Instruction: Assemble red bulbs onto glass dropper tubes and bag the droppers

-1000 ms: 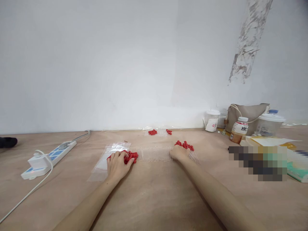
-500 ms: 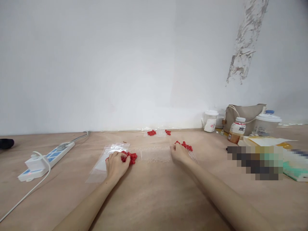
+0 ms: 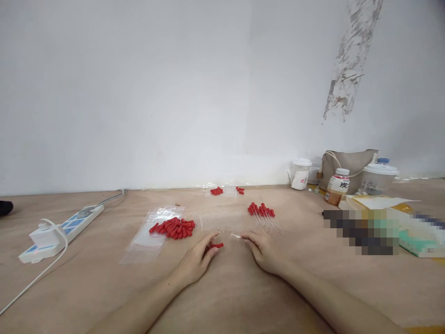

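My left hand (image 3: 195, 260) is closed, pinching a red rubber dropper bulb (image 3: 218, 245) whose end points right. Facing it across a small gap, my right hand (image 3: 267, 253) is closed on a thin clear glass dropper tube (image 3: 236, 236) pointing left. Beyond the hands lies a row of clear glass tubes (image 3: 218, 221). To its left is a pile of red bulbs (image 3: 178, 228), partly on a clear plastic bag (image 3: 141, 248). On the right, several droppers (image 3: 264, 217) with red bulbs fitted on their tubes lie side by side.
More red bulbs (image 3: 216, 190) and tubes lie near the wall. A white power strip (image 3: 64, 234) with a cable is at left. At right stand a lidded cup (image 3: 300, 174), a bottle (image 3: 337, 186), a grey bag (image 3: 328, 166) and a tub (image 3: 378, 178).
My left hand has left the bulb pile with one bulb, moving right and nearer. My right hand has come nearer from beside the fitted droppers and now holds a tube.
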A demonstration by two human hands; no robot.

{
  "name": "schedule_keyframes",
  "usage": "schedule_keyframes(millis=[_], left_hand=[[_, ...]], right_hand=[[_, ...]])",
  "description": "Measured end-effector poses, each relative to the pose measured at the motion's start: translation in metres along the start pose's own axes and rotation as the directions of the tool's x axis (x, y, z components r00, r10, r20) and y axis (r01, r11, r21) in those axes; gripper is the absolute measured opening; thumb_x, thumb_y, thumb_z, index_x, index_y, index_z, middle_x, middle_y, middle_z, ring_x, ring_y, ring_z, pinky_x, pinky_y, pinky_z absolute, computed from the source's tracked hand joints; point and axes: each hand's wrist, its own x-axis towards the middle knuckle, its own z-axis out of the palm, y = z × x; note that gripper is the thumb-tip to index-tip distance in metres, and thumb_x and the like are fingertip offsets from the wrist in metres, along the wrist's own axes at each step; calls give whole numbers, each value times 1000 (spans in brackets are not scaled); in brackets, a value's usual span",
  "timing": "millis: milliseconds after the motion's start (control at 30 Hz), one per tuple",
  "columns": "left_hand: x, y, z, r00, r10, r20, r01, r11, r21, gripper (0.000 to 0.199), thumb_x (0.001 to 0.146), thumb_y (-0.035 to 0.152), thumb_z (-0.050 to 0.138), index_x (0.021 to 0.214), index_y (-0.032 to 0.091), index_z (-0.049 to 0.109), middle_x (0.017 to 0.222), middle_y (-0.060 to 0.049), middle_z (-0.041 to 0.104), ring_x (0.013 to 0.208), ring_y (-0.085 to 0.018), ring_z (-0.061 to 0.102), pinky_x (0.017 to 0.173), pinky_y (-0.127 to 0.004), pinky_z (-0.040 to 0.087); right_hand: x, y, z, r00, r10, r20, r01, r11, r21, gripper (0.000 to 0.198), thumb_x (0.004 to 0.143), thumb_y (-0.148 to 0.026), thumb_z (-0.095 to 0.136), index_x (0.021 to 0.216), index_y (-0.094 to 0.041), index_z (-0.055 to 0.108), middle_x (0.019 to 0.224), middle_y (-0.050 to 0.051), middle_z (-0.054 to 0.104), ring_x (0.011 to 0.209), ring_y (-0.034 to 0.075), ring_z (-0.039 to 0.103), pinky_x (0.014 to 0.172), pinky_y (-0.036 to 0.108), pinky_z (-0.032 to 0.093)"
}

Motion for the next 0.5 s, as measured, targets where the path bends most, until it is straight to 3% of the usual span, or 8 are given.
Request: schedule_keyframes(millis=[167,500], left_hand=[[2,6,-5,996,34,80,-34,999,-6,23,88,25,36,93,22,59,90,-3,57,87,-16,53,78,-27,41],[2,12,-1,996,-20,82,26,997,-68,20,87,27,37,86,19,56,84,-2,58,80,-16,52,72,-26,40]], right_hand=[[-2,-9,4,997,-42,62,47,996,-75,27,85,-17,33,94,-20,58,89,4,63,81,15,55,78,31,32],[-1,-12,8,996,-27,87,40,989,-143,25,85,-20,35,92,-22,59,86,3,64,75,14,54,74,31,26]])
